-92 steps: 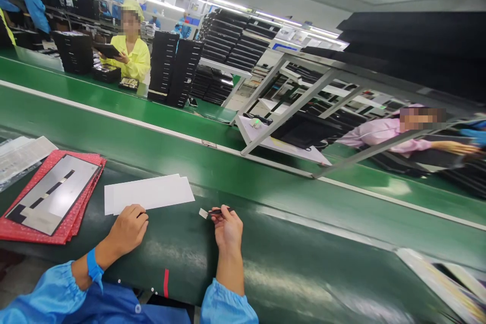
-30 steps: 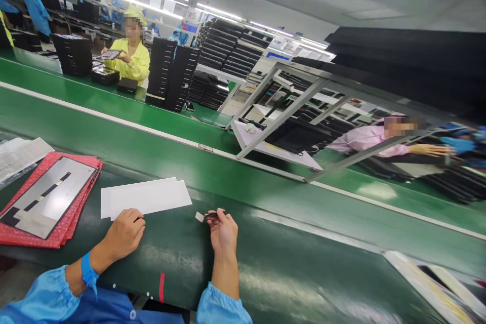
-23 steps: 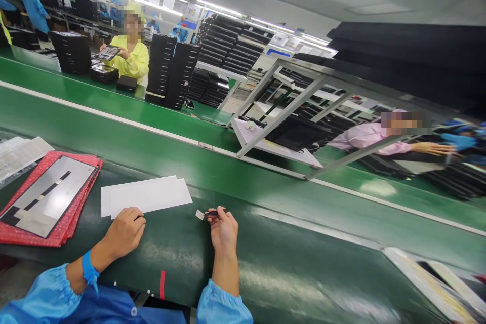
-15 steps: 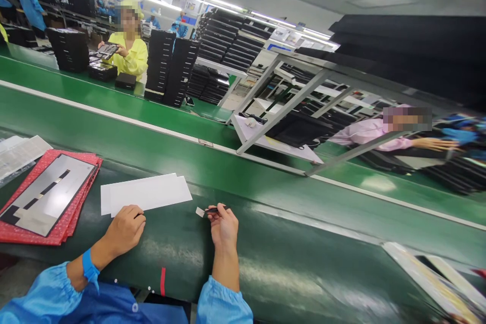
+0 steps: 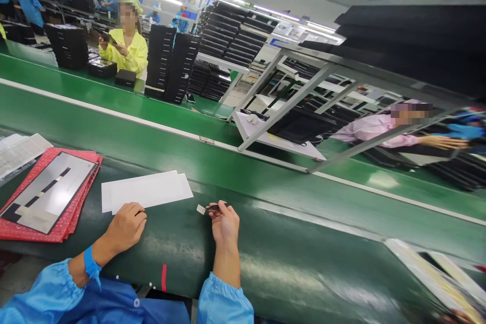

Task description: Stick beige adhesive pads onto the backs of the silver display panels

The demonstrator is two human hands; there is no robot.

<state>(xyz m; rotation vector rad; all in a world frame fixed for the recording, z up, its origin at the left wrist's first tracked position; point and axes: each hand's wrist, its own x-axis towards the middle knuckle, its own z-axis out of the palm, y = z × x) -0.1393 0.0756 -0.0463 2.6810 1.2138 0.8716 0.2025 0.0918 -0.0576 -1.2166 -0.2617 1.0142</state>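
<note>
My right hand (image 5: 225, 225) pinches a small black strip (image 5: 217, 207) with a white tab (image 5: 201, 209) at its end, out over the dark green belt (image 5: 174, 258). My left hand (image 5: 125, 226) rests on the belt with its fingers curled, touching the lower edge of two overlapping white sheets (image 5: 146, 191). A dark sliver shows at its fingertips, too small to identify. The hands stand apart, and the white tab touches neither the sheets nor my left hand.
A grey-and-black panel (image 5: 47, 200) lies on a red sheet stack (image 5: 45, 233) at left, beside loose papers (image 5: 18, 154). Beyond lie a bright green belt, a metal rack (image 5: 288, 96), stacked black trays (image 5: 170, 63), and co-workers in yellow (image 5: 123, 43) and pink (image 5: 379, 129).
My hands and the strip have stayed nearly still, with only slight shifts in view. The co-worker in yellow has moved the dark flat item to one side.
</note>
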